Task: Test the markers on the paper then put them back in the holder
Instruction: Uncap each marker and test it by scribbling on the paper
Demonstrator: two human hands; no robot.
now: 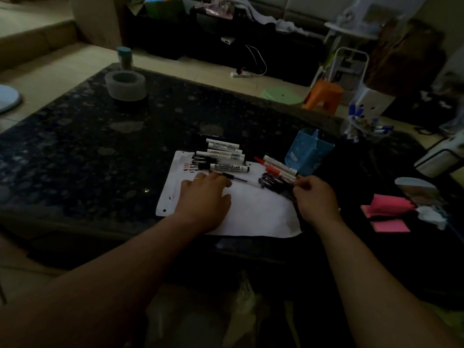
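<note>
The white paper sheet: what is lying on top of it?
On the white paper sheet lie a black-capped white marker, a thin black pen, small test strokes and the flat left hand. Whatever is under that hand is hidden.

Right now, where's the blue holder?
In the head view the blue holder stands on the table right of the paper, just behind the red-capped markers.

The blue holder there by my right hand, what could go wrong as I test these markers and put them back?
The blue holder looks tilted, so it may tip when markers drop in. The right hand reaches into a crowded pile of dark pens beside the red-capped markers, so neighbours could roll away. The dim light makes test marks on the paper hard to judge.
</note>
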